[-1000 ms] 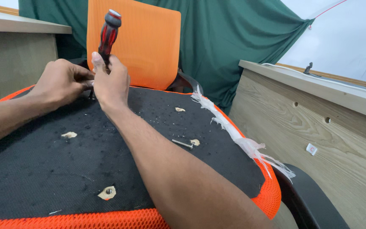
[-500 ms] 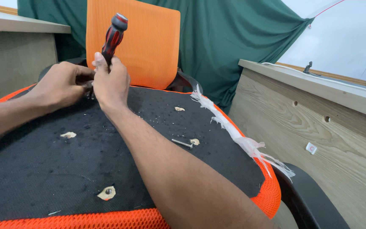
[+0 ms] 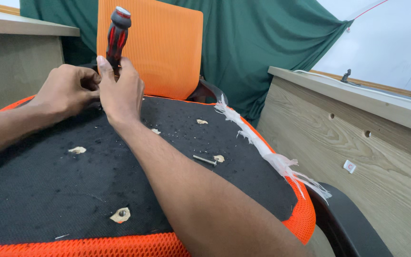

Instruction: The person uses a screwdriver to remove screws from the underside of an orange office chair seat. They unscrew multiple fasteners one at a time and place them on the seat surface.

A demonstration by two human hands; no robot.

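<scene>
Screwdriver sits at 11 o'clock in my view, at the far edge of the upturned seat base. Long axis near vertical, handle cap up and leaning slightly toward 1 o'clock, tip down and hidden behind my fingers. My right hand is wrapped around the lower end of the red-black handle, thumb and fingers closed on it. My left hand is curled tight just beside it at 9 o'clock, knuckles touching the right hand; can't tell what it pinches, the fingers cover it.

Around: loose bolt lying flat on the black fabric at 4 o'clock from my hands, well apart, next to a tan torn hole. Another torn hole with a metal insert near the front edge at 6 o'clock. Frayed plastic strip runs along the right rim. Orange mesh backrest stands right behind the handle. Wooden panel at 3 o'clock. My right forearm crosses the seat and blocks its middle.

Versus half a second ago: handle has tipped back toward upright, both hands sit slightly higher. Bolt hasn't moved.
</scene>
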